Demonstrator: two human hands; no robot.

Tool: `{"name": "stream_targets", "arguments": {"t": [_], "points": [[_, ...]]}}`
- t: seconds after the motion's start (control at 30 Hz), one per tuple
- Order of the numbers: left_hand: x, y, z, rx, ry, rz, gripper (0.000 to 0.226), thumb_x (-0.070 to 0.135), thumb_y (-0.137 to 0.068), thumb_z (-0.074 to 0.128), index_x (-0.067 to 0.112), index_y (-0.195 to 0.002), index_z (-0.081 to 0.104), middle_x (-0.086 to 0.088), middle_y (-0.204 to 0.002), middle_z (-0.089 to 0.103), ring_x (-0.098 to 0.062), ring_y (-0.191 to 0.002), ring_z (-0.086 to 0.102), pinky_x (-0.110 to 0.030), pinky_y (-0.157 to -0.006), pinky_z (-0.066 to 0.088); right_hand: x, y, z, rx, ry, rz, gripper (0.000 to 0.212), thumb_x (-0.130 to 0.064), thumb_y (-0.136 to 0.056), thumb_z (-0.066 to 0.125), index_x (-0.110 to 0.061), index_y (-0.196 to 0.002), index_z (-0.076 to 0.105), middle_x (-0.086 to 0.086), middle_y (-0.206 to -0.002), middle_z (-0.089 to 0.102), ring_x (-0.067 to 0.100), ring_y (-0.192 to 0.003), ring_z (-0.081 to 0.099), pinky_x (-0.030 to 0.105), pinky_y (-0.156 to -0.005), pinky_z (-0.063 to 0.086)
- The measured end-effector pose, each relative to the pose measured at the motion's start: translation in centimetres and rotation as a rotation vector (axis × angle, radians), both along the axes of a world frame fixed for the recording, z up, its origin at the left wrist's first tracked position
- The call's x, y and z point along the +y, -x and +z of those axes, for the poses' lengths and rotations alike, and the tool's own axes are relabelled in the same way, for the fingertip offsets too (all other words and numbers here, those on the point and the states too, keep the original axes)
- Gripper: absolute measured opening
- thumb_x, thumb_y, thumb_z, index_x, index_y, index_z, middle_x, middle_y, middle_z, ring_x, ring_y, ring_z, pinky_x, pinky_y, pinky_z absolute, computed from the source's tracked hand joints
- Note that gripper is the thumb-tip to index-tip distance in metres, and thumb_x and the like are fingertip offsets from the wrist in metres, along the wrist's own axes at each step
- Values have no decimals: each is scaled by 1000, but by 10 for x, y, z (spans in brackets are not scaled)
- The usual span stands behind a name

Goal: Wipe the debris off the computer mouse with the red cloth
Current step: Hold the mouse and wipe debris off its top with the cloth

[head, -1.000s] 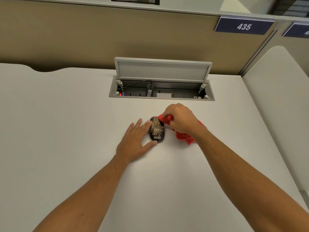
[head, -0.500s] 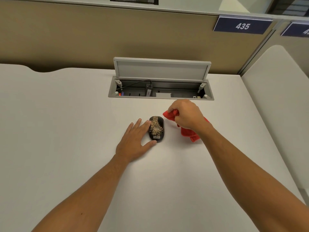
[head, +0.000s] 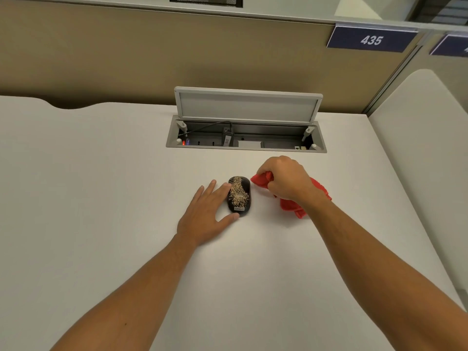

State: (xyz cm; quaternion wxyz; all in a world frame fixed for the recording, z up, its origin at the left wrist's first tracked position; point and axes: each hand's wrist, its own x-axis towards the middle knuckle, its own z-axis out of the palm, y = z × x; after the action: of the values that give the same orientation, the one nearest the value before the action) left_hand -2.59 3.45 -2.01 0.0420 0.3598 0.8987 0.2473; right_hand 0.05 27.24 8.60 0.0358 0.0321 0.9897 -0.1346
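A black computer mouse (head: 239, 196) lies on the white desk (head: 101, 198), its top sprinkled with tan crumb-like debris. My left hand (head: 207, 214) lies flat beside it, fingers straight, with the index finger and thumb touching the mouse's left side and near end. Just to the right of the mouse, my right hand (head: 283, 181) grips the bunched red cloth (head: 295, 206). One end of the cloth pokes out near the mouse's far right corner, apart from it; the rest trails under my wrist.
An open cable box (head: 247, 138) with its lid (head: 248, 107) raised is set into the desk just beyond the mouse, holding sockets and a plugged cable. A beige partition stands behind. A second white panel (head: 417, 148) borders the desk on the right.
My right hand has pulled the red cloth up and to the right, off the mouse's far end, then eased back slightly toward it. The left hand and mouse have stayed put.
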Motion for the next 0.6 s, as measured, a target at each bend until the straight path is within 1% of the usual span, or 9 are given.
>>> {"name": "stream_targets", "arguments": {"t": [0.1, 0.2, 0.27, 0.37, 0.47, 0.53, 0.6], "points": [[0, 0, 1, 5, 9, -2, 79, 68, -91, 42, 28, -156, 20, 18, -161, 20, -5, -151, 1, -34, -123, 2, -4, 3, 0, 73, 4, -14, 43, -9, -80, 67, -23, -121, 66, 0, -121, 65, 22, -111, 55, 35, -88, 47], [0, 0, 1, -2, 4, -2, 80, 68, -91, 42, 27, -156, 21, 17, -161, 20, -5, -151, 1, -35, -124, 2, -11, 4, -5, 73, 40, 92, 35, -19, -81, 69, -23, -115, 68, -1, -115, 67, 22, -106, 55, 32, -80, 46], [0, 0, 1, -5, 8, 0, 80, 68, -91, 41, 28, -157, 20, 18, -161, 19, -4, -151, 0, -35, -124, 2, -13, 2, -11, 53, 10, 103, 31, -27, -83, 70, -24, -114, 68, -2, -113, 66, 21, -103, 53, 32, -76, 46], [0, 0, 1, -6, 8, 2, 79, 67, -92, 43, 28, -156, 20, 18, -161, 19, -4, -151, -1, -35, -124, 3, -7, 1, -18, 77, -78, 28, 29, -27, -86, 67, -23, -116, 68, -1, -115, 66, 20, -104, 53, 34, -77, 49], [0, 1, 0, -1, 12, 0, 79, 67, -92, 44, 28, -156, 21, 17, -161, 20, -5, -151, 0, -36, -124, 4, -4, 1, -19, 140, -62, -25, 34, -23, -85, 68, -22, -118, 66, 0, -118, 65, 21, -106, 53, 35, -82, 48], [1, 1, 0, -1, 14, 0, 79, 67, -91, 44, 27, -156, 21, 17, -161, 21, -5, -151, 0, -36, -124, 3, -10, 2, -19, 165, -19, 23, 33, -26, -83, 71, -23, -116, 66, -2, -116, 66, 20, -104, 54, 33, -81, 47], [1, 1, -1, -1, 16, 0, 79, 68, -91, 42, 27, -156, 21, 17, -162, 20, -4, -151, -1, -36, -124, 3, -16, 2, -20, 121, -19, 79, 33, -24, -82, 71, -23, -116, 67, -2, -115, 66, 20, -104, 53, 35, -80, 51]]}}
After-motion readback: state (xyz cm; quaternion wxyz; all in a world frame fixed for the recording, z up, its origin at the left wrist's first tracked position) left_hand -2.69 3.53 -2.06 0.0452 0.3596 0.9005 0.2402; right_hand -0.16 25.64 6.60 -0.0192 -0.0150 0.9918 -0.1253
